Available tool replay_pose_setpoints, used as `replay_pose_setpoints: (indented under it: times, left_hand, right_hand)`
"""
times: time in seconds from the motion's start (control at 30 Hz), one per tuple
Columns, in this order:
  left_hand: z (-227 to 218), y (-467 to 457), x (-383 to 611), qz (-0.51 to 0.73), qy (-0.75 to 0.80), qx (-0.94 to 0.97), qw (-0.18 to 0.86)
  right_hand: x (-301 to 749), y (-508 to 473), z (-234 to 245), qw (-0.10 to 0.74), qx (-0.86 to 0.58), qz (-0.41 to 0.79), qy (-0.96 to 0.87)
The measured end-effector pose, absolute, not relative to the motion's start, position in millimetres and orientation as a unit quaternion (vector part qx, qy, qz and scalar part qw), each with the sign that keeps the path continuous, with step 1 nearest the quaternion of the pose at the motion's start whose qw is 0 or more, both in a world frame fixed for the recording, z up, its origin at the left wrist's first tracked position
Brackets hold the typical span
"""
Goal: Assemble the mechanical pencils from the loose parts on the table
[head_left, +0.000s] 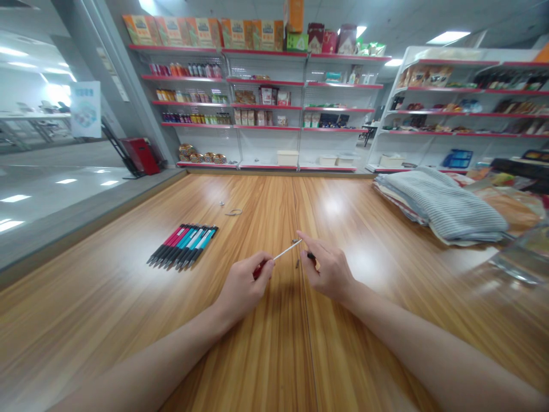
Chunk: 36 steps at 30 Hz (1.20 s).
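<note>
My left hand is closed around a red pen barrel, most of it hidden by the fingers. A thin white refill sticks out from this grip, slanting up to the right. Its far end meets the outstretched index fingertip of my right hand. A short black pen part shows inside the curl of my right hand. Between the hands a small dark metallic piece lies on the wooden table. Another tiny piece sits just beyond the refill; I cannot tell its kind.
To the left lies a row of several pens with red, blue and white barrels. A thin ring-shaped loop and a tiny shiny item lie farther back. Folded cloths and a clear container are at right. Stocked shelves stand behind.
</note>
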<state>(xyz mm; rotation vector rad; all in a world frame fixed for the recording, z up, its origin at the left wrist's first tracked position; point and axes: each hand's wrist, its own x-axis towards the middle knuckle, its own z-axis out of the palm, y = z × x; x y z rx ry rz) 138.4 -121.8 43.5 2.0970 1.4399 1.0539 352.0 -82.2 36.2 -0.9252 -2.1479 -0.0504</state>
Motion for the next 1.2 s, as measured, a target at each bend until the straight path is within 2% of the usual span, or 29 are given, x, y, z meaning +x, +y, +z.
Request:
replay_pose_setpoints:
  times: [0.2, 0.3, 0.47, 0.63, 0.83, 1.03, 1.2]
  left_hand:
    - [39.6, -122.3, 139.6, 0.388, 0.478, 0.767, 0.182]
    - [38.5, -122.1, 139.6, 0.385, 0.477, 0.77, 0.177]
    - [39.0, -122.3, 140.1, 0.369, 0.478, 0.779, 0.168]
    - [39.1, -123.2, 140.3, 0.342, 0.487, 0.789, 0.152]
    - [38.8, -123.9, 140.0, 0.302, 0.504, 0.8, 0.124]
    - [40.1, -124.3, 140.1, 0.28, 0.509, 0.806, 0.113]
    - [39.7, -124.4, 140.3, 0.273, 0.508, 0.809, 0.114]
  right_hand:
    - [344.6, -90.0, 35.3, 0.26, -0.285, -0.003, -0.923]
    - [344.5, -90.6, 37.9, 0.232, -0.291, 0.011, -0.928]
    - [356.9, -75.9, 34.8, 0.25, -0.379, 0.027, -0.891]
    - [364.8, -64.4, 30.4, 0.22, -0.418, 0.044, -0.88]
    - [358.3, -70.4, 32.4, 0.213, -0.415, 0.01, -0.885]
    - [355.0, -74.2, 37.0, 0.276, -0.379, 0.012, -0.883]
    - [355.0, -75.8, 37.0, 0.288, -0.35, 0.013, -0.891]
